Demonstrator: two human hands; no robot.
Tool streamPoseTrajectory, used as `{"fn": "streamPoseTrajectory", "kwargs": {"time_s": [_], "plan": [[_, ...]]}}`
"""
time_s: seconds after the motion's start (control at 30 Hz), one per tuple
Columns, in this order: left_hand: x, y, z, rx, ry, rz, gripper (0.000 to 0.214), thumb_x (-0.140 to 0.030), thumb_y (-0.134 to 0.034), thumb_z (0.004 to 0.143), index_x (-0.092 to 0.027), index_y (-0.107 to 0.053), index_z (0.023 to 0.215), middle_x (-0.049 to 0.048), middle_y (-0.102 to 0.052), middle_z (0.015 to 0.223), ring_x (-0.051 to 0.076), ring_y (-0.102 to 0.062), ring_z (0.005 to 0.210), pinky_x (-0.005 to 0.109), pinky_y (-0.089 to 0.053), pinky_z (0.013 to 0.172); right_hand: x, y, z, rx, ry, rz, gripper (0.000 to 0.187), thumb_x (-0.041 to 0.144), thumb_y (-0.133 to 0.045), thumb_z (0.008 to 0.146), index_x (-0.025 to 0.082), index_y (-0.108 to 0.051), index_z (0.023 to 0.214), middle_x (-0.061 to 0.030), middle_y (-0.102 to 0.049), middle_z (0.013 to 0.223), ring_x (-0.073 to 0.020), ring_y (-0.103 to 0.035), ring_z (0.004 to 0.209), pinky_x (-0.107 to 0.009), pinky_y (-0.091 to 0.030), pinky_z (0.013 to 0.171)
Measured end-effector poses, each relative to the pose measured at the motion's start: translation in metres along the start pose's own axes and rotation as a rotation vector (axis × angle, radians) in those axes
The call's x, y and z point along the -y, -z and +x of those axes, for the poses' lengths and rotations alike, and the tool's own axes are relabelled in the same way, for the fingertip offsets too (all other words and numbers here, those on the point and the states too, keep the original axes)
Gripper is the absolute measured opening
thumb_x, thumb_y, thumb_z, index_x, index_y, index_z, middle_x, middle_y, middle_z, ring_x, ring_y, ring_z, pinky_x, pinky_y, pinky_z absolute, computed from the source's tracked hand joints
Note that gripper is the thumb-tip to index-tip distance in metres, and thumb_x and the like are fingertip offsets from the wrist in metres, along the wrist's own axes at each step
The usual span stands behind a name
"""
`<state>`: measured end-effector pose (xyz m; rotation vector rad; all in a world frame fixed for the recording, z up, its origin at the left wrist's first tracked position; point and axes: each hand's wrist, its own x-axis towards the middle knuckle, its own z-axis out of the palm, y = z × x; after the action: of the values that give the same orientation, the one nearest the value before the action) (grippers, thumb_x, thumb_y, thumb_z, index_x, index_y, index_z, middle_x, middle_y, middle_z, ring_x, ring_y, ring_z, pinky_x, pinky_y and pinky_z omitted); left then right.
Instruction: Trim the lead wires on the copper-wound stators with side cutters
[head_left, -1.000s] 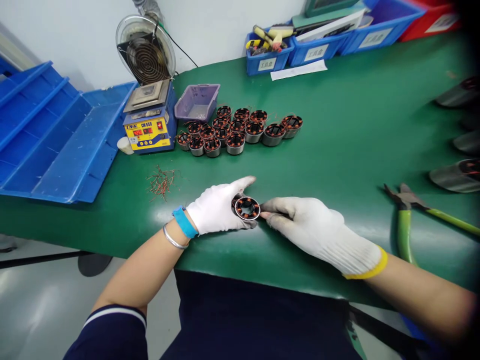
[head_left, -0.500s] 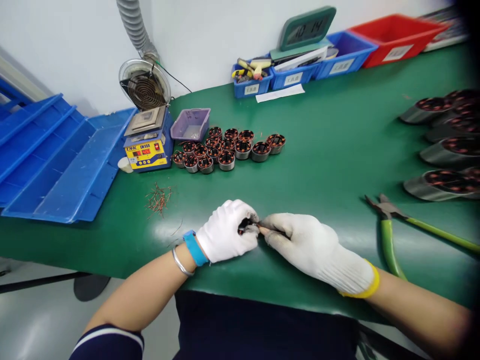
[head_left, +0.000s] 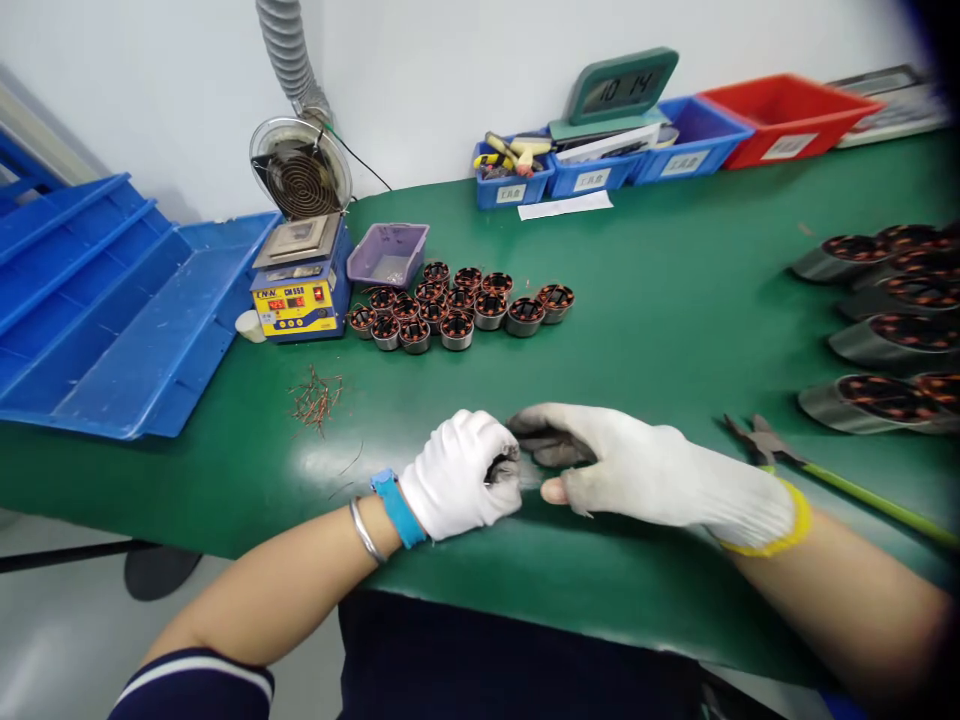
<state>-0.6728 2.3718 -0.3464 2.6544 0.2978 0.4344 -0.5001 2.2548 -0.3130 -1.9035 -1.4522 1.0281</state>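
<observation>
My left hand (head_left: 465, 475), in a white glove, is closed around a small motor stator. Only its dark inner opening (head_left: 501, 466) shows between the curled fingers; the rest is hidden. Just to the right, my right hand (head_left: 611, 465) has its thumb and fingers apart, nothing between them. Its thumb tip pokes bare from the stained glove. Beyond both hands, a group of motor stators (head_left: 457, 330) with copper windings and metal rims stands on the green table (head_left: 637, 330).
Green-handled cutters (head_left: 780, 450) lie open at right, below more stators (head_left: 892, 340). Copper wire clippings (head_left: 316, 400) lie at left. Behind them are a yellow-blue solder pot (head_left: 300, 300), a purple tray (head_left: 388, 255) and blue bins (head_left: 142, 370). Tool boxes (head_left: 514, 192) line the wall.
My right hand has spread its fingers and drawn slightly away from the stator it was pinching at. The left hand keeps its grip, turned slightly. The camera view has tilted a little.
</observation>
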Motion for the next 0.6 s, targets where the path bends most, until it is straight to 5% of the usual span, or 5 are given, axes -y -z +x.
{"fn": "streamPoseTrajectory", "kwargs": {"time_s": [0.07,0.13,0.37,0.6], "plan": [[0.000,0.000,0.000,0.010,-0.002,0.010,0.012,-0.025,-0.048,0.076,-0.019,-0.053,0.085,0.0066,-0.059,0.086,0.021,-0.051,0.079,0.034,-0.042,0.070,-0.001,-0.003,0.007,0.234,-0.073,0.227,0.042,0.036,-0.068,0.073,0.018,-0.064,0.111,-0.0059,-0.073,0.095,-0.0185,-0.068,0.081,-0.025,-0.053,0.064],[0.000,0.001,0.000,0.022,-0.005,0.028,0.012,-0.027,-0.048,0.077,-0.019,-0.053,0.085,0.0069,-0.059,0.085,0.021,-0.051,0.079,0.035,-0.042,0.069,-0.001,-0.008,0.010,0.310,-0.126,0.342,0.026,0.037,-0.065,0.077,0.017,-0.066,0.093,-0.0032,-0.071,0.079,-0.0136,-0.063,0.066,-0.023,-0.048,0.057],[-0.003,0.005,0.001,0.028,-0.014,0.041,0.014,-0.029,-0.042,0.082,-0.019,-0.050,0.085,0.0077,-0.058,0.087,0.022,-0.051,0.079,0.036,-0.042,0.069,0.003,-0.020,0.012,0.262,-0.243,0.454,0.033,0.047,-0.064,0.079,0.015,-0.061,0.075,-0.0052,-0.069,0.071,-0.0110,-0.061,0.058,-0.023,-0.050,0.058],[-0.010,0.019,-0.006,0.017,-0.026,-0.112,0.044,-0.026,-0.057,0.059,-0.014,-0.049,0.100,0.0104,-0.055,0.097,0.024,-0.052,0.084,0.041,-0.047,0.076,-0.001,-0.026,0.010,0.213,-0.164,0.453,0.030,0.045,-0.058,0.084,0.016,-0.057,0.075,-0.0012,-0.062,0.064,-0.0104,-0.056,0.055,-0.023,-0.044,0.053]]}}
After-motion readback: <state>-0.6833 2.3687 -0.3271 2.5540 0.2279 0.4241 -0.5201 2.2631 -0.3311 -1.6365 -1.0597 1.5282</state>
